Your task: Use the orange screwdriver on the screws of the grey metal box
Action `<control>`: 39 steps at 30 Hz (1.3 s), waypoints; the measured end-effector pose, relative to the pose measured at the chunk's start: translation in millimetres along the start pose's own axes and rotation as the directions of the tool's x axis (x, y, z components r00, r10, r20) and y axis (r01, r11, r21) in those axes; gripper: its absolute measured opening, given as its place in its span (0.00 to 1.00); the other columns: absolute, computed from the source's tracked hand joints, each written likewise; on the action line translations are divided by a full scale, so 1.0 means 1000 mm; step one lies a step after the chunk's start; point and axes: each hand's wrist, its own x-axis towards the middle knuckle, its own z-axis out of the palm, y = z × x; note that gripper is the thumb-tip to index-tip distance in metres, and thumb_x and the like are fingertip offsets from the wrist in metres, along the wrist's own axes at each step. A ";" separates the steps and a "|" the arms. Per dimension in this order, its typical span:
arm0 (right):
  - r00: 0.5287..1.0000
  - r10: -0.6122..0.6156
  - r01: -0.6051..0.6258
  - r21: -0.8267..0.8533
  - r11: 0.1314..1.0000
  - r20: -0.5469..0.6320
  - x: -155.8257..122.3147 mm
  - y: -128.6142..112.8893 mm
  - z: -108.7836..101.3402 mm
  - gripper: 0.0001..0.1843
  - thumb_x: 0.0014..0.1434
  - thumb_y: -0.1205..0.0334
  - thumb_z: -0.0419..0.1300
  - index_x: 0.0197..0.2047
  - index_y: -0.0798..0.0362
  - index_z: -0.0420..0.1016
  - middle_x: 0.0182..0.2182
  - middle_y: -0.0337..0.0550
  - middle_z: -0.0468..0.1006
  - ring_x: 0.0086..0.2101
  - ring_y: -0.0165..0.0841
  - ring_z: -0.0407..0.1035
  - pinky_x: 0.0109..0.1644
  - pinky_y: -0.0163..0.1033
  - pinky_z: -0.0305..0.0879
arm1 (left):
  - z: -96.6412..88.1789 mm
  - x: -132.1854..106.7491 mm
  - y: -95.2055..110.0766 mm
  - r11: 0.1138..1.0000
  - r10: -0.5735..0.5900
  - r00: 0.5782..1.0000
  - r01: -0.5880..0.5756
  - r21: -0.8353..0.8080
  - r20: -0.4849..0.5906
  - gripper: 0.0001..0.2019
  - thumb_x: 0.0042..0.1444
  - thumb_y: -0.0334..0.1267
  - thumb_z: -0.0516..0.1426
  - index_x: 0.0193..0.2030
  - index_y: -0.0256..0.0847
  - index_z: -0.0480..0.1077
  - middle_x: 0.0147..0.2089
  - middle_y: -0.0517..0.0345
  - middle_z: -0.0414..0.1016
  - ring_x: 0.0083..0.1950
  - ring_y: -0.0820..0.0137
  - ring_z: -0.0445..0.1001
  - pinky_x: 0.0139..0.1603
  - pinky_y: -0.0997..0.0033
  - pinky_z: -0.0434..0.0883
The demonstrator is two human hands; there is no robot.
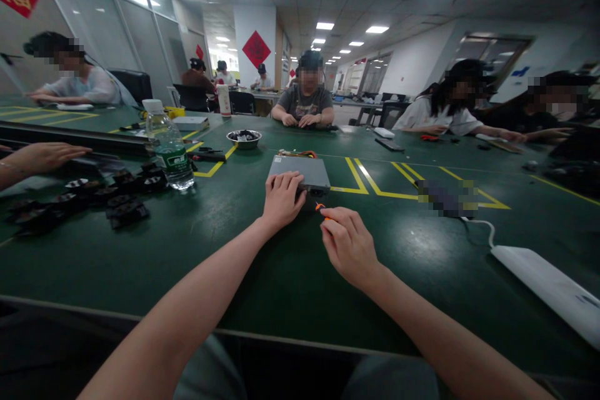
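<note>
A grey metal box with coloured wires at its far end lies on the green table in front of me. My left hand rests on the box's near left corner, fingers curled over its edge. My right hand is closed round a small orange-handled tool, whose tip points at the near face of the box.
A water bottle and several black fan parts lie to the left, beside another person's hand. A metal bowl sits beyond the box. A white power strip lies at right. Other people sit around the table.
</note>
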 end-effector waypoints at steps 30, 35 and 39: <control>0.998 -0.002 0.002 0.011 1.000 0.069 -0.003 -0.005 -0.001 0.11 0.56 0.74 0.49 0.43 0.54 0.60 0.43 0.51 0.67 0.45 0.34 0.65 0.42 0.40 0.69 | 0.000 0.000 -0.001 1.000 0.018 1.000 -0.017 0.011 -0.015 0.15 0.57 0.41 0.51 0.51 0.44 0.63 0.55 0.55 0.67 0.57 0.63 0.61 0.59 0.58 0.51; 0.998 0.036 -0.033 -0.055 0.998 0.049 -0.003 -0.006 -0.002 0.10 0.56 0.70 0.54 0.42 0.55 0.60 0.40 0.51 0.68 0.42 0.36 0.65 0.40 0.41 0.70 | 0.000 0.000 -0.001 1.000 0.019 1.000 -0.019 0.008 -0.013 0.15 0.57 0.41 0.51 0.51 0.44 0.62 0.55 0.55 0.66 0.57 0.63 0.60 0.58 0.57 0.50; 0.999 0.004 -0.005 0.031 1.000 0.041 -0.005 -0.004 0.000 0.13 0.55 0.75 0.50 0.44 0.55 0.59 0.44 0.53 0.66 0.47 0.36 0.64 0.43 0.40 0.70 | 0.000 0.000 -0.001 1.000 0.018 1.000 -0.017 0.007 -0.014 0.15 0.57 0.41 0.51 0.51 0.44 0.62 0.55 0.55 0.67 0.57 0.63 0.60 0.59 0.57 0.50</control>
